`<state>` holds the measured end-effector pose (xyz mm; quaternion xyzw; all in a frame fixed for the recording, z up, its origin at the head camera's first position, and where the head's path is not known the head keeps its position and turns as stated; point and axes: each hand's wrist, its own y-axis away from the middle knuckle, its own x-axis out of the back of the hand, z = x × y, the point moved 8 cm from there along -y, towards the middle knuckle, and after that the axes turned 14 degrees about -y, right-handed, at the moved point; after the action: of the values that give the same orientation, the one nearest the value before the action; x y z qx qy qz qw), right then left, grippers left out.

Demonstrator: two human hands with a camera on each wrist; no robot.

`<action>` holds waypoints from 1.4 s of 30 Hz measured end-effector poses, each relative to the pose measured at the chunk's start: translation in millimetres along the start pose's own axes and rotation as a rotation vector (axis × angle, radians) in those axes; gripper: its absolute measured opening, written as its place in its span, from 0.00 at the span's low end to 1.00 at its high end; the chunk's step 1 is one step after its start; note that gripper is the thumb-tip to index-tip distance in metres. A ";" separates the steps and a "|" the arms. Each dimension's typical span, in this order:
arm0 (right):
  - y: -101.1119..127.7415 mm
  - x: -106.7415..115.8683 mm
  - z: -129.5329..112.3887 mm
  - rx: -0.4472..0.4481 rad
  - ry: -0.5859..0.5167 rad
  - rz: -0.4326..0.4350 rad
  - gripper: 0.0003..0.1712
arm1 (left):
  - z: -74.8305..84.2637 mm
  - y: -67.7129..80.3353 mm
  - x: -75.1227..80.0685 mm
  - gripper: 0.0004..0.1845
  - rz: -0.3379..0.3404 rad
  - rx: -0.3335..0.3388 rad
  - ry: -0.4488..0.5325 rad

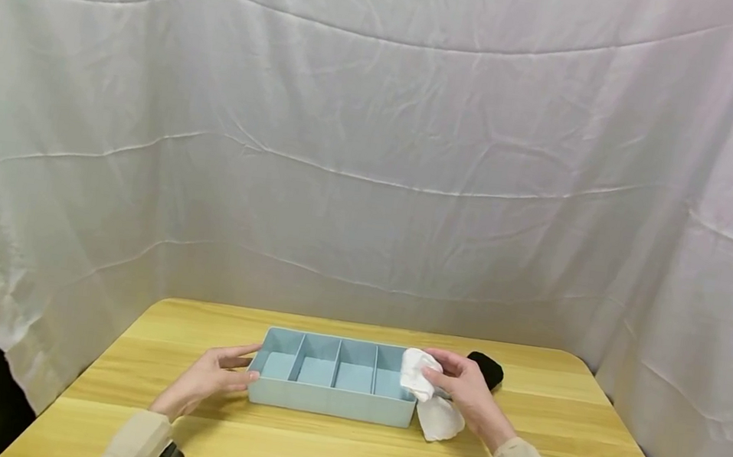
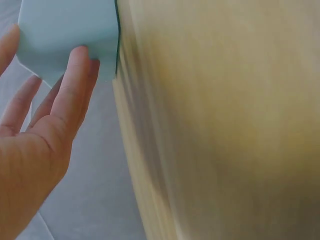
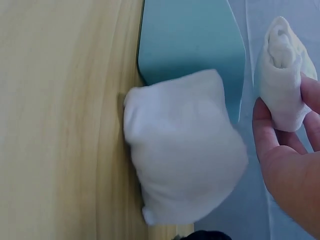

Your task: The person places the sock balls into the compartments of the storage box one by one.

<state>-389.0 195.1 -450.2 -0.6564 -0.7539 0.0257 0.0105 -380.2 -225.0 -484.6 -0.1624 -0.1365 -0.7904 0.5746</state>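
A light blue box (image 1: 330, 401) with several compartments in a row stands on the table. My left hand (image 1: 211, 378) rests its nearly straight fingers against the box's left end, with the thumb by the front corner. Over the rightmost compartment, my right hand (image 1: 467, 388) pinches a folded white cloth bundle (image 1: 417, 374) between thumb and fingers. In the right wrist view this bundle (image 3: 282, 75) shows a rolled, layered end, above the box's rim. A second folded white cloth bundle (image 3: 185, 150) lies on the table against the box's right end.
A black bundle (image 1: 487, 369) lies behind my right hand, partly hidden by it. The wooden table (image 1: 308, 456) has rounded far corners. Pale curtains (image 1: 367, 221) hang behind it and on both sides.
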 end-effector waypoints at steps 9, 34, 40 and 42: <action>-6.7 -12.8 -2.7 0.015 -0.004 0.048 0.25 | 0.0 0.3 -2.2 0.40 -0.039 -0.003 0.047; -20.5 -27.9 10.2 -0.005 -0.027 0.106 0.19 | -3.2 2.2 1.5 0.41 -0.057 0.033 0.077; -20.4 -23.9 12.5 0.007 -0.019 0.143 0.18 | -3.4 0.2 -0.6 0.42 -0.055 0.038 0.084; -20.2 -22.9 12.6 0.011 -0.010 0.154 0.18 | -2.5 -0.5 -1.6 0.42 -0.057 0.036 0.088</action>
<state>-406.5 169.4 -461.4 -0.7122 -0.7011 0.0338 0.0085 -380.4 -224.4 -487.5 -0.1132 -0.1298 -0.8102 0.5603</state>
